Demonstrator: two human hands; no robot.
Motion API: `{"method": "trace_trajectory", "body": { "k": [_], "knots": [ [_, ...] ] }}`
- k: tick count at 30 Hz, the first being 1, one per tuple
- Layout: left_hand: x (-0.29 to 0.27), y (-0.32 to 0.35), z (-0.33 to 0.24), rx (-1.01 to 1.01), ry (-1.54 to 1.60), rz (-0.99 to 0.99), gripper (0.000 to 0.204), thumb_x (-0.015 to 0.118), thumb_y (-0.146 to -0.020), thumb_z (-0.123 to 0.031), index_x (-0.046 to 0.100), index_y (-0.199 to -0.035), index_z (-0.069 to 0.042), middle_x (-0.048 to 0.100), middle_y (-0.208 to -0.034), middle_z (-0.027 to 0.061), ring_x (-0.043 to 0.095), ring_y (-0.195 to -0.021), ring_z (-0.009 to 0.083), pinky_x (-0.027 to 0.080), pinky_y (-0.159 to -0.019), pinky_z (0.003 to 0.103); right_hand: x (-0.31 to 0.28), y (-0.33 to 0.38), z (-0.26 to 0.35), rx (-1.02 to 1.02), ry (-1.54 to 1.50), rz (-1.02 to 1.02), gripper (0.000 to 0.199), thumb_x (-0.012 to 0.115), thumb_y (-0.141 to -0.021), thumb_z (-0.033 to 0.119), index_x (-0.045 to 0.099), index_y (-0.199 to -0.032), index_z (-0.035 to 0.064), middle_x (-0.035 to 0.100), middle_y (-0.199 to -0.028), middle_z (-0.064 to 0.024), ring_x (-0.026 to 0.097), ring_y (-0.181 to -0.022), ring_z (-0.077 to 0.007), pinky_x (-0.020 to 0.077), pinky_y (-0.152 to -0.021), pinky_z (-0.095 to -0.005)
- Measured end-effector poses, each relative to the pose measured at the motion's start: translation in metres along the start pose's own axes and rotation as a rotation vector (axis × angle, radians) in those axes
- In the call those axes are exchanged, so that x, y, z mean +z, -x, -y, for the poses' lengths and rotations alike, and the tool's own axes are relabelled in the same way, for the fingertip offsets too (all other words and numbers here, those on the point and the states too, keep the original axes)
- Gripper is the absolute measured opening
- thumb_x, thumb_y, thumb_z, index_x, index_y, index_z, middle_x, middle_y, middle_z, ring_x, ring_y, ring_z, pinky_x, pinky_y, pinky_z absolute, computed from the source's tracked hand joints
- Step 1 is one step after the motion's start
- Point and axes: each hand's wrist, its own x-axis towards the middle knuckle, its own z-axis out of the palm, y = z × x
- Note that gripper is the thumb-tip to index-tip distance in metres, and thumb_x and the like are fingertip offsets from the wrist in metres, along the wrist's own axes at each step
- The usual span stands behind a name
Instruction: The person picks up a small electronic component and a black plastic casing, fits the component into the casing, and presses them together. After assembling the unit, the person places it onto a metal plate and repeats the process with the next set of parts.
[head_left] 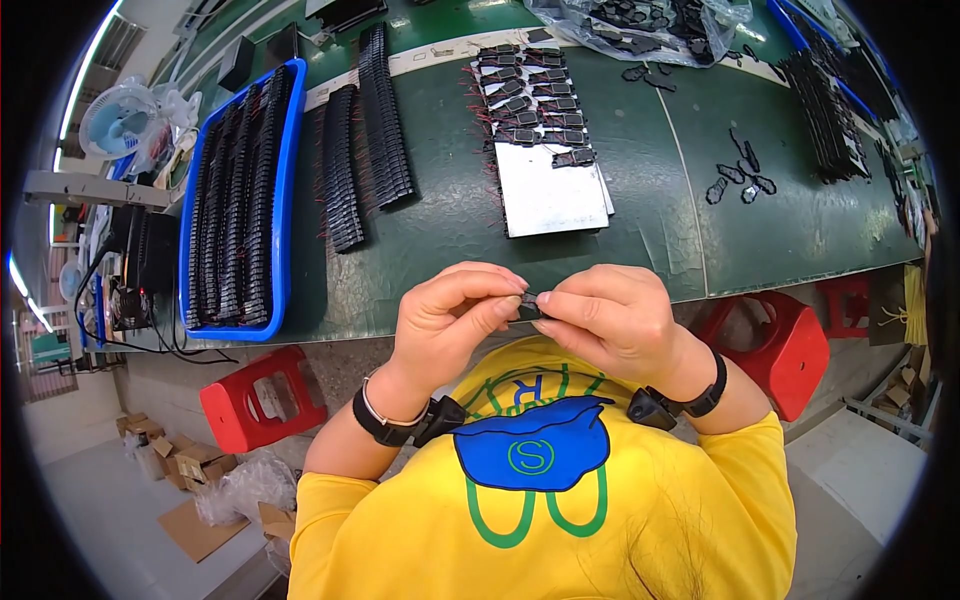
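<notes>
A small black part [527, 304] is pinched between the fingertips of both hands, just past the table's near edge. My left hand [452, 308] closes thumb and forefinger on one side of it. From the other side my right hand [612, 308] grips it likewise; the fingers cover much of the part, so its exact kind cannot be made out. Ahead of my hands lies a white board [548, 195]. Rows of small black speaker-like modules [562, 104] with thin red wires cover its far portion.
A blue tray [286, 215] at left holds long rows of black parts. Two more strips [343, 170] lie beside it. Loose black frames [741, 178] and a plastic bag [640, 35] of black parts are at right. Red stools [775, 350] flank me below the green table [640, 220].
</notes>
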Motion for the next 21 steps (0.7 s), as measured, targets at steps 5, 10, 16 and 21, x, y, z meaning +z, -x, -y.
{"method": "trace_trajectory", "body": {
  "k": [5,10,16,21],
  "knots": [
    [-0.001,0.001,-0.006,-0.274,0.297,-0.045,0.017,0.061,-0.091,-0.008,0.064,-0.103,0.004,0.066,-0.098,0.0131,0.065,-0.075,0.0149,0.053,-0.062,0.023,-0.003,0.001,0.000,-0.045,0.032,-0.009,0.025,0.078,-0.065,0.002,0.066,-0.088,0.0024,0.064,-0.076,-0.0083,0.061,-0.058,-0.0213,0.0475,-0.049,-0.0288],
    [0.000,-0.003,-0.015,-0.470,0.347,0.008,0.021,0.060,-0.092,-0.012,0.064,-0.104,0.005,0.068,-0.088,0.0113,0.064,-0.067,0.0147,0.052,-0.056,0.024,-0.003,0.002,0.001,-0.085,0.086,-0.009,0.026,0.077,-0.064,0.001,0.066,-0.087,0.0022,0.064,-0.076,-0.0085,0.060,-0.057,-0.0212,0.0472,-0.048,-0.0287],
    [0.009,-0.008,-0.017,-0.470,0.194,-0.017,0.018,0.064,-0.090,-0.013,0.068,-0.100,0.002,0.069,-0.081,0.0066,0.062,-0.064,0.0086,0.050,-0.055,0.020,-0.001,0.006,0.001,-0.122,0.146,-0.014,0.026,0.077,-0.064,0.000,0.065,-0.087,0.0019,0.063,-0.076,-0.0079,0.060,-0.058,-0.0203,0.0470,-0.048,-0.0285],
    [0.010,-0.009,-0.020,-0.483,0.110,-0.008,0.016,0.064,-0.090,-0.013,0.068,-0.097,0.001,0.069,-0.079,0.0056,0.060,-0.061,0.0074,0.049,-0.055,0.019,-0.001,0.008,-0.001,-0.151,0.188,-0.004,0.026,0.076,-0.064,0.000,0.065,-0.087,0.0021,0.063,-0.076,-0.0071,0.060,-0.059,-0.0194,0.0472,-0.049,-0.0282]
  ]
}}
